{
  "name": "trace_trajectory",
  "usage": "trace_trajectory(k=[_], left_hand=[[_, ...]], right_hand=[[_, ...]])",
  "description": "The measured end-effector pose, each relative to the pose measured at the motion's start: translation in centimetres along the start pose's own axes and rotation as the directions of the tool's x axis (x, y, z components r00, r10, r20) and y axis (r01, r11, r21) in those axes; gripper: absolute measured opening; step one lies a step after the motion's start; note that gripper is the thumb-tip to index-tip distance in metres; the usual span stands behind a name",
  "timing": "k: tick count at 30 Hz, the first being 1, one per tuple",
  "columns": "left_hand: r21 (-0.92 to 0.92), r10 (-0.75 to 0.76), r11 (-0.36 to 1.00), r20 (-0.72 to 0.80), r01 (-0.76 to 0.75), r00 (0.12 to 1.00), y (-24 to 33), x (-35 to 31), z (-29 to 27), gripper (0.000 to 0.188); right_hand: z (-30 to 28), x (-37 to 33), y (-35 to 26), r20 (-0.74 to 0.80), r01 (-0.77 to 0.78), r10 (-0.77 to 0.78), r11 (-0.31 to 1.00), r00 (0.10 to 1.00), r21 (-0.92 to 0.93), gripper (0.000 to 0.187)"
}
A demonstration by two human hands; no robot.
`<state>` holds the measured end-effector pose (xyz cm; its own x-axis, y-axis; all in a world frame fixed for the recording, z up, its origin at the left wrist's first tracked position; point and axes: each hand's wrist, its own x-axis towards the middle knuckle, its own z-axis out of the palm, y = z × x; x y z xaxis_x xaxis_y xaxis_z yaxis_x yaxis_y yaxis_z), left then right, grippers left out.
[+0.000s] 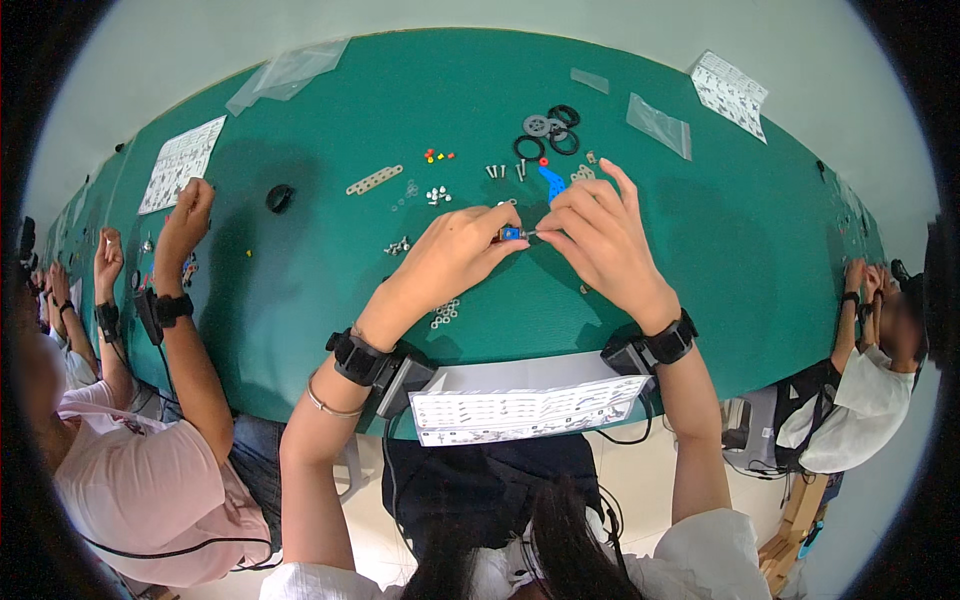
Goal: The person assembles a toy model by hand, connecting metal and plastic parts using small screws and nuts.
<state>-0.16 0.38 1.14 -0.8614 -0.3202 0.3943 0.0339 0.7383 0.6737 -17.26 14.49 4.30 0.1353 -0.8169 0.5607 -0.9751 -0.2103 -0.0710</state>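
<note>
Over the green table, my left hand pinches a small blue block-like part between thumb and fingers. Close beside it, my right hand has thumb and forefinger pressed together on a thin metal pin, perhaps a screw, which meets the blue part's right side. Its other fingers are curled or raised. Just beyond the right hand lies a bright blue angled piece, with a small red ring at its tip. Fingers partly hide the blue part, so its exact kind is unclear.
Black rings and grey wheels, screws, a perforated strip, white bits and nuts lie around. A printed sheet lies at the near edge. Plastic bags lie farther back. A co-worker's arm is at left.
</note>
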Motion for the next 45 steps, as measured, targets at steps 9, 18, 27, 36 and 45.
trace_trajectory(k=[9,18,27,36,45], left_hand=[[0.020,0.034,0.999,0.033,-0.035,0.999,-0.2,0.0,0.0,0.022],[0.010,0.082,0.997,0.035,-0.083,0.996,-0.4,0.0,0.2,0.019],[-0.146,-0.040,0.988,0.094,0.054,0.995,0.0,0.2,0.1,0.014],[-0.131,-0.083,0.987,0.084,0.094,0.993,-0.1,0.3,-0.1,0.016],[-0.128,-0.090,0.987,0.087,0.101,0.992,-0.7,0.3,0.2,0.016]], right_hand=[[-0.2,-0.1,0.1,0.048,-0.003,0.003,1.000,0.999,-0.001,0.014],[0.2,-0.1,0.2,0.045,-0.021,0.017,0.997,0.999,0.076,0.017],[0.7,0.0,0.3,0.056,-0.062,0.055,0.988,0.997,0.144,0.019],[-0.1,-0.2,0.8,0.022,-0.378,0.383,0.900,0.923,0.216,0.032],[0.2,-0.3,0.9,0.455,-0.620,0.433,0.649,0.778,0.442,0.043]])
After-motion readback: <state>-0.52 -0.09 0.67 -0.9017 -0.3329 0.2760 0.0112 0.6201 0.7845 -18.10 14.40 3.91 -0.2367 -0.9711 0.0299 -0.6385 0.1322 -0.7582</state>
